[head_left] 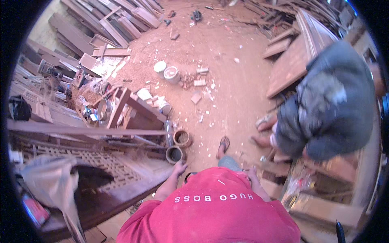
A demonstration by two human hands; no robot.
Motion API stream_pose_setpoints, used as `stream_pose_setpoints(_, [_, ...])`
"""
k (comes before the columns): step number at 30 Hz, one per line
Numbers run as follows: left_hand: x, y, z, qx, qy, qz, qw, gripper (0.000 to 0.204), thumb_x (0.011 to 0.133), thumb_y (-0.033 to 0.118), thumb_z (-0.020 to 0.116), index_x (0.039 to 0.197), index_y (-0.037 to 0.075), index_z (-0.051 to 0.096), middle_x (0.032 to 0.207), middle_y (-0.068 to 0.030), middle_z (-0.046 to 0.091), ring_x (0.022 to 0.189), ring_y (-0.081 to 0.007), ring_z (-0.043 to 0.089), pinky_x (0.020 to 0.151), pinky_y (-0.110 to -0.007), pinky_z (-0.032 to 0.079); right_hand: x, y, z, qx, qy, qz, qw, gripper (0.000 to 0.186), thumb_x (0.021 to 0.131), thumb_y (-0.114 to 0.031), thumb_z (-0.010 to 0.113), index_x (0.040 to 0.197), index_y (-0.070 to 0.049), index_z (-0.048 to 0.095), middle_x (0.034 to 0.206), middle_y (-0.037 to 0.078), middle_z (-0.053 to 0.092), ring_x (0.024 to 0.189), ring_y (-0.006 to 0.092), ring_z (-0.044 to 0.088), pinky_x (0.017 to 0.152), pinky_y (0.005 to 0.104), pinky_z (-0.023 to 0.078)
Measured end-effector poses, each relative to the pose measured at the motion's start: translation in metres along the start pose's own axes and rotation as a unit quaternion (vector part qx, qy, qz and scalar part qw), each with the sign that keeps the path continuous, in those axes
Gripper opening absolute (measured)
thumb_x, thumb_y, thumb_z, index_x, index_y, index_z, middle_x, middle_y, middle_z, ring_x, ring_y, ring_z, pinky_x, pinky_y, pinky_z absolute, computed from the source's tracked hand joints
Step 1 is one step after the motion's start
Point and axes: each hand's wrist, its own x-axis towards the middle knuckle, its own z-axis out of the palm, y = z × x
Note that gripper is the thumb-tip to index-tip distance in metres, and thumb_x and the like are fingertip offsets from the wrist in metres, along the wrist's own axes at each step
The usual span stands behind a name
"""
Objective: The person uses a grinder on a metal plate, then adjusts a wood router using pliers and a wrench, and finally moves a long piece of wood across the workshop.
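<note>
My left hand point(179, 167) is low at my left side, its small, blurred fingers loosely stretched with nothing visible in them. Just beyond it stands a round pot with dark contents point(168, 155); I cannot tell whether the hand touches it. Behind that pot are a second pot with brown contents point(189, 139) and an upright clear bottle point(168, 131). My right hand point(251, 173) is by my right thigh, partly covered by my red shirt point(210, 218). Its fingers do not show clearly. One sandalled foot point(223, 146) of mine is on the dusty floor.
At right a person in dark clothes point(336, 101) bends beside a leaning wooden panel point(287, 67). A carved lattice panel point(125, 166) lies at left under a draped cloth point(50, 178). White buckets point(172, 74) and wood scraps point(196, 98) stand ahead; planks point(117, 30) lean far left.
</note>
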Motion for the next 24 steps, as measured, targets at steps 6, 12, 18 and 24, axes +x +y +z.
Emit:
stream_pose_setpoints(6, [0.094,0.104,-0.07,-0.146,0.12,-0.278,0.942,0.032,0.084,0.018,0.072,0.11,-0.001,0.07,0.088,-0.0114,0.073,0.076,-0.017,0.067,0.072,-0.034,0.055,0.168,-0.188,-0.207,-0.231,0.04,-0.122,0.964,0.036,0.087,-0.028,0.057,0.109,-0.002,0.07,0.098,0.027,0.069,0.098,0.0419,0.067,0.085,0.0479,0.053])
stream_pose_setpoints(12, [0.227,0.157,-0.058,-0.202,0.29,-0.206,0.912,0.034,0.087,0.026,0.069,0.113,0.003,0.07,0.094,-0.0136,0.073,0.082,-0.0197,0.068,0.076,-0.034,0.053,0.331,-0.413,-0.3,-0.052,0.083,-0.258,0.961,0.031,0.088,-0.023,0.066,0.11,-0.002,0.068,0.081,0.013,0.071,0.064,0.0167,0.067,0.063,0.033,0.054])
stream_pose_setpoints(18, [0.348,0.169,0.017,-0.223,0.035,-0.252,0.941,0.032,0.086,0.02,0.069,0.11,-0.001,0.069,0.095,-0.0133,0.072,0.086,-0.0218,0.066,0.08,-0.037,0.053,0.44,-0.548,-0.338,0.044,0.032,-0.274,0.96,0.029,0.092,-0.022,0.064,0.112,0.0,0.065,0.079,0.009,0.067,0.06,0.0163,0.064,0.051,0.0296,0.05])
stream_pose_setpoints(24, [0.512,0.212,-0.071,-0.167,0.039,-0.267,0.948,0.043,0.088,0.032,0.068,0.117,0.0,0.067,0.1,-0.0195,0.072,0.09,-0.0274,0.07,0.083,-0.038,0.054,0.503,-0.544,-0.392,-0.043,-0.075,-0.029,0.996,0.027,0.089,-0.017,0.062,0.11,0.0,0.066,0.074,0.008,0.066,0.058,0.0153,0.063,0.043,0.0297,0.046])
